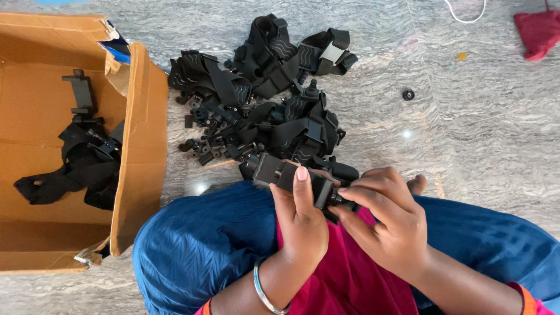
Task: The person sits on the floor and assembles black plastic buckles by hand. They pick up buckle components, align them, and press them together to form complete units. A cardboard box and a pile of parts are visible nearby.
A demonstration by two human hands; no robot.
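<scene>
My left hand [300,219] grips a black plastic clamp mount [279,172] over my lap, thumb laid along its body. My right hand [382,219] pinches the small black knob [337,198] at the mount's right end with fingertips. Just beyond the hands lies a heap of black elastic straps and small black plastic fittings [262,99] on the stone floor.
An open cardboard box [143,151] stands at the left with black straps and a clamp mount [81,157] inside. A lone black knob [408,94] lies on the floor at right. A red cloth [539,32] and a white cable [466,14] sit at the top right.
</scene>
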